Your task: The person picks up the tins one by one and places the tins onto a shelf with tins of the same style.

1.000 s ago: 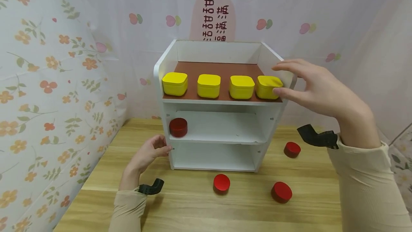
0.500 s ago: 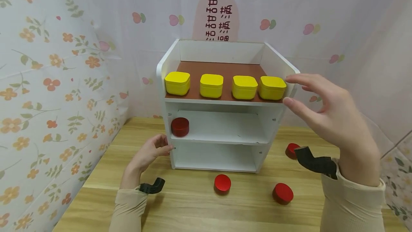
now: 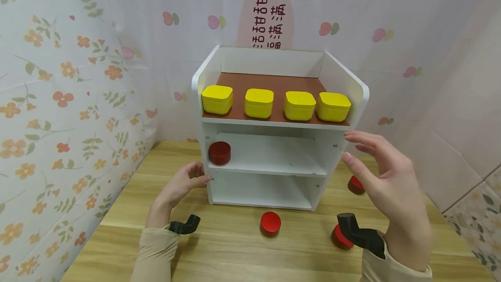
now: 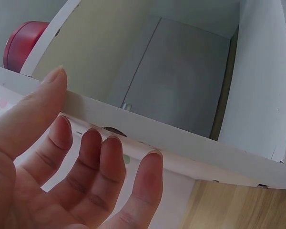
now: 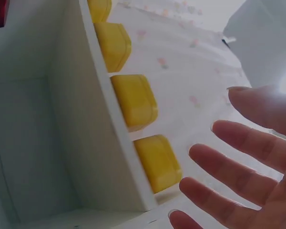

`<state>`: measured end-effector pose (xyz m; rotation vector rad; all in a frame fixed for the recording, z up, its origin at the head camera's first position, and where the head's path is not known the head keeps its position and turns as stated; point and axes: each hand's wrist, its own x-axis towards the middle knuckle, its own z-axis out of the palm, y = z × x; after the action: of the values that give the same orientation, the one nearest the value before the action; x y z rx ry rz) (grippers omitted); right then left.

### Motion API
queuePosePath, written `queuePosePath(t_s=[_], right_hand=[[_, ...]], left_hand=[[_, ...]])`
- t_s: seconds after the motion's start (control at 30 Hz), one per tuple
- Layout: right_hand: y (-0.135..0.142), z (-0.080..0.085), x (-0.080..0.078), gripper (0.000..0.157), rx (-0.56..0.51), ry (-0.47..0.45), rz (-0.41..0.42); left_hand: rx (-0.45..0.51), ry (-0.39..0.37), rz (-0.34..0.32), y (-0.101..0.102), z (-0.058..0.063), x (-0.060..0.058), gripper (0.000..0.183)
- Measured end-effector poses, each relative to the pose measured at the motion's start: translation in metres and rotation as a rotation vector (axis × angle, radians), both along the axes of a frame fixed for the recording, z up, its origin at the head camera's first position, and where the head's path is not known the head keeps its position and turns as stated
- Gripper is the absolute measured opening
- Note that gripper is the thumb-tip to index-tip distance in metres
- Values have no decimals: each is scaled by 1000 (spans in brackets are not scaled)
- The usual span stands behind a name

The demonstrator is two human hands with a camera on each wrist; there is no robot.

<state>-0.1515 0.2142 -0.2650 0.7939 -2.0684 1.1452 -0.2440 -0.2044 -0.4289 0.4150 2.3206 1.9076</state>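
Note:
A small white shelf unit [image 3: 270,172] stands on the table. My left hand [image 3: 181,187] holds the front edge of its left side panel, thumb at the edge and fingers along the outer face, as the left wrist view shows. To the right of the unit, my right hand [image 3: 391,182] hovers with thumb and fingers spread and nothing between them. Several yellow rounded-square boxes [image 3: 259,103] line the front of the brown top [image 3: 270,79]; the nearest to that hand is the rightmost yellow box [image 5: 158,162]. A red round tin [image 3: 220,153] sits at the left end of the middle shelf.
On the wooden table [image 3: 219,256] lie a red tin [image 3: 270,223] before the unit, a second red tin [image 3: 339,239] partly behind the right wrist mount [image 3: 360,234], and a third red tin [image 3: 355,185] farther back. Patterned cloth [image 3: 70,99] hangs behind and at the left.
My right hand has moved away from the rightmost yellow box, down beside the unit's right side. The left hand stays at the left panel. The head view has shifted slightly.

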Motion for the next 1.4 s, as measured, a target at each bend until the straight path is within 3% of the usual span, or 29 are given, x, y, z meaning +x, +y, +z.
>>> queuePosePath(t_s=[0.13,0.43,0.63,1.23,1.4], right_hand=[[-3,-21,-2,43,-64,-46,20],[-16,-74,-16,32,-44,-288,-55],[-30,-102,-32,26,-61,-414,-6],[-65,-152,-58,24,29,-618,95],[-64,-166,-63,30,122,-686,189]], left_hand=[[5,-4,-3,0,1,0,31],[12,0,-5,0,1,0,31],[13,2,2,-1,-1,0,31],[11,10,0,0,0,-1,30],[8,12,0,0,0,-1,31]])
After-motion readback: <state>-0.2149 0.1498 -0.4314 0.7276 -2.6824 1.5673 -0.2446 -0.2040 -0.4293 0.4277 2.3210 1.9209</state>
